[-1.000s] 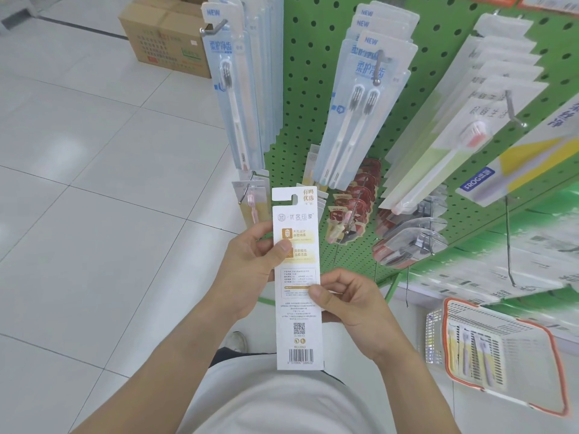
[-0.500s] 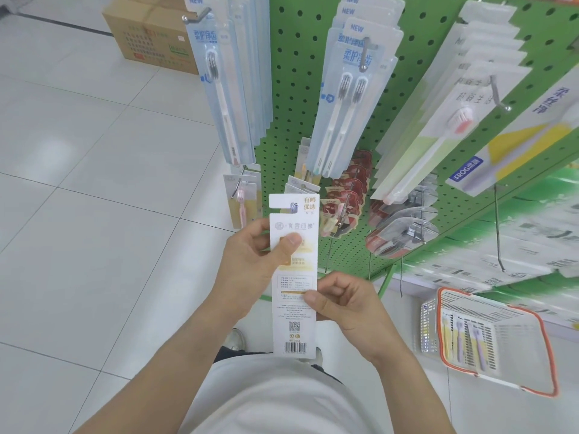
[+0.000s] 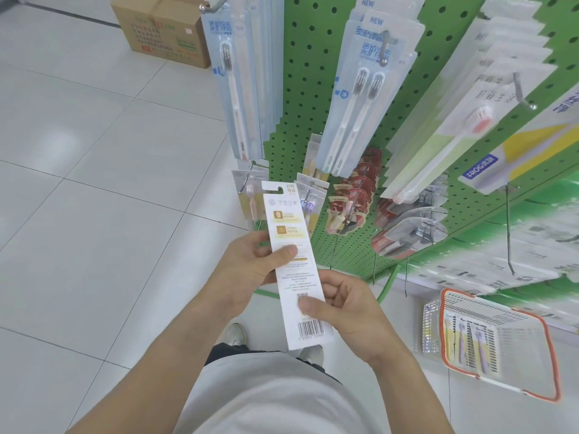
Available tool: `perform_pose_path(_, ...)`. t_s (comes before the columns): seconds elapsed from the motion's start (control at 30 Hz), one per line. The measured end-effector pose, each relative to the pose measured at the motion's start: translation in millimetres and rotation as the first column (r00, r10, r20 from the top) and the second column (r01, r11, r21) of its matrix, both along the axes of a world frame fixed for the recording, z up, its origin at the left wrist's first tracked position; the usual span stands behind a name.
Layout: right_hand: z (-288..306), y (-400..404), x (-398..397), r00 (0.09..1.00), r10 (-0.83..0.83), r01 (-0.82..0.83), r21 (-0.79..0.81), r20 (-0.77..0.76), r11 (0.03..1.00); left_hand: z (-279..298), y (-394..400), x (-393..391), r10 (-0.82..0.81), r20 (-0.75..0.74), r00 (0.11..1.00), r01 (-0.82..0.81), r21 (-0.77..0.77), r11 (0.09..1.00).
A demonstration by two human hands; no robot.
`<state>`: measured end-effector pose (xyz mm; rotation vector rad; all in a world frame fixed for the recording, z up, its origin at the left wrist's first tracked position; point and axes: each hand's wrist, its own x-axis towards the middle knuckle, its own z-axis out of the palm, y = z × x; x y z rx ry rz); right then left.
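Since the earlier frame the toothbrush pack (image 3: 293,233) has tipped so its top leans left, and the right thumb has slid down the card to just above the barcode. The pack is held upright in front of the person's chest, printed back facing the camera. Its hang hole at the top sits level with the lower hooks of the green pegboard (image 3: 300,89).

The left hand (image 3: 247,267) grips the pack at mid-height, thumb pressed on the print and fingers curled behind the card. The right hand (image 3: 347,308) pinches the lower part, thumb on the front and the other fingers curled behind and beside it.

Judging from this, the pack is being read or lined up for hanging. The card is long, thin and smooth, and both hands hold it by thumb pressure alone. If either hand lets go early, it could swing or slip to the tiled floor (image 3: 103,189).

The nearby hook (image 3: 308,195) already carries packs and has crowded neighbours. A slanted approach could miss the small hole or knock hanging packs loose. The basket (image 3: 441,327) hangs well to the right, too far over to catch a dropped pack.
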<state>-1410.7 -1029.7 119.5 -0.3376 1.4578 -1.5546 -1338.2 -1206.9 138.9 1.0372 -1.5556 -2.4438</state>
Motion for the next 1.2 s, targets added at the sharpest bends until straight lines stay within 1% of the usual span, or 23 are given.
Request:
perform_pose_path(0.07, 0, -1, -1, 0.999, 0.021, -0.020, -0.031, 0.025, 0.999, -3, -1, 3, -0.010, 0.020, 1.000, 0.010, -0.017, 1.000)
perform_pose_path(0.13, -2, -2, -2, 0.999, 0.046, -0.046, -0.014, 0.003, 0.999, -3, -2, 5, 0.036, 0.031, 0.999, -0.034, -0.075, 0.997)
perform_pose_path(0.17, -2, -3, -2, 0.998, 0.046, -0.045, 0.027, -0.048, 0.999, -3, -3, 6, 0.054, 0.033, 0.998, -0.049, -0.117, 0.992)
perform_pose_path(0.23, -2, -7, 0, 0.975, 0.031, -0.004, 0.125, -0.219, 0.992, -3, -3, 6, 0.074, 0.029, 0.997, -0.067, -0.194, 0.979)
perform_pose_path(0.27, -1, -9, 1, 0.945, 0.035, 0.017, 0.155, -0.324, 0.988, -4, -3, 5, 0.088, 0.028, 0.996, -0.080, -0.217, 0.973)
perform_pose_path(0.33, -1, -15, 3, 0.833, 0.105, 0.019, 0.217, -0.543, 0.976, -3, -2, 4, 0.109, 0.026, 0.994, -0.099, -0.252, 0.963)
perform_pose_path(0.37, 0, -18, 5, 0.772, 0.150, 0.012, 0.250, -0.618, 0.968, -1, 0, 3, 0.103, 0.024, 0.994, -0.093, -0.266, 0.959)
perform_pose_path(0.4, -1, -23, 6, 0.731, 0.179, 0.012, 0.275, -0.658, 0.961, 2, 1, 3, 0.085, 0.019, 0.996, -0.077, -0.274, 0.959)
perform_pose_path(0.43, -1, -26, 7, 0.711, 0.179, 0.029, 0.282, -0.680, 0.959, 4, 2, 3, 0.053, 0.014, 0.998, -0.047, -0.272, 0.961)
perform_pose_path(0.5, -3, -30, 4, 0.723, 0.101, 0.085, 0.234, -0.683, 0.969, 8, 2, 3, -0.043, -0.005, 0.999, 0.041, -0.243, 0.969)
perform_pose_path(0.53, -1, -30, 1, 0.751, 0.050, 0.102, 0.191, -0.658, 0.976, 10, 0, 3, -0.072, -0.020, 0.997, 0.067, -0.208, 0.976)
perform_pose_path(0.57, 1, -30, -3, 0.789, 0.017, 0.098, 0.153, -0.614, 0.983, 14, -2, 2, -0.072, -0.033, 0.997, 0.066, -0.159, 0.985)
perform_pose_path(0.63, 4, -28, -12, 0.852, -0.008, 0.062, 0.085, -0.524, 0.994, 18, -7, 0, -0.009, -0.054, 0.999, 0.004, -0.080, 0.997)
perform_pose_path(0.67, 5, -27, -15, 0.881, -0.014, 0.047, 0.057, -0.474, 0.997, 19, -9, 0, 0.040, -0.045, 0.998, -0.044, -0.079, 0.996)
perform_pose_path(0.7, 3, -26, -17, 0.907, -0.019, 0.038, 0.036, -0.420, 0.999, 19, -10, -1, 0.090, -0.022, 0.996, -0.092, -0.109, 0.990)
perform_pose_path(0.73, 0, -25, -19, 0.926, -0.007, 0.019, 0.029, -0.378, 0.999, 17, -12, -2, 0.138, -0.008, 0.990, -0.138, -0.173, 0.975)
perform_pose_path(0.8, -5, -26, -22, 0.945, 0.048, -0.040, 0.033, -0.325, 0.999, 14, -18, -4, 0.180, -0.027, 0.983, -0.180, -0.285, 0.942)
perform_pose_path(0.83, -6, -26, -22, 0.953, 0.076, -0.067, 0.040, -0.294, 0.997, 15, -20, -5, 0.168, -0.056, 0.984, -0.177, -0.305, 0.936)
perform_pose_path(0.93, -9, -27, -22, 0.964, 0.149, -0.138, 0.062, -0.220, 0.988, 20, -26, -9, 0.082, -0.169, 0.982, -0.126, -0.267, 0.955)
perform_pose_path(0.97, -10, -29, -20, 0.960, 0.164, -0.150, 0.075, -0.225, 0.986, 20, -26, -9, 0.046, -0.191, 0.981, -0.098, -0.272, 0.957)
perform_pose_path(1.03, -13, -33, -17, 0.941, 0.148, -0.121, 0.106, -0.304, 0.987, 14, -27, -10, -0.024, -0.196, 0.980, -0.039, -0.311, 0.949)
perform_pose_path(1.13, -16, -41, -18, 0.913, 0.004, 0.054, 0.131, -0.407, 0.990, 0, -25, -13, -0.104, -0.143, 0.984, 0.044, -0.371, 0.927)
perform_pose_path(1.2, -17, -45, -21, 0.886, -0.055, 0.135, 0.144, -0.460, 0.980, -10, -22, -17, -0.149, -0.107, 0.983, 0.092, -0.418, 0.904)
